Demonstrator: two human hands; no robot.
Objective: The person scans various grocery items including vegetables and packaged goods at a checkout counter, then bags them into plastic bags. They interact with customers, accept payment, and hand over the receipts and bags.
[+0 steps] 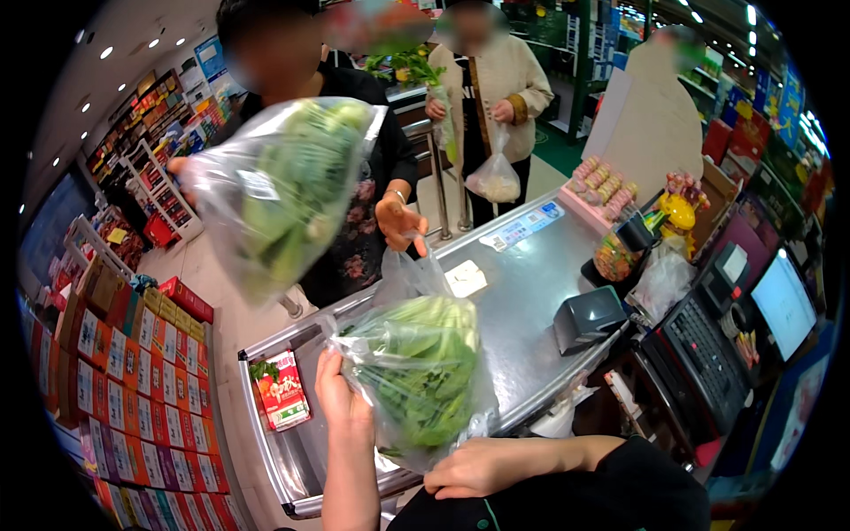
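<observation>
Over the metal counter, my left hand (343,396) grips the left side of a clear plastic bag of leafy greens (421,372). At the bag's lower edge is my right hand (474,466), its fingers curled against the plastic and partly hidden. The top of this bag stands up toward the open hand (403,221) of a person across the counter; whether that hand touches it I cannot tell. The same person's other hand holds up a second bag of greens (297,186), tilted and slightly blurred.
A red and white package (283,391) lies at the counter's (522,305) left end. On the right stand a dark box-shaped device (591,320), a keyboard (708,341), a lit screen (784,296) and a pink box of wrapped sweets (602,195). Stacked cartons (142,380) fill the left.
</observation>
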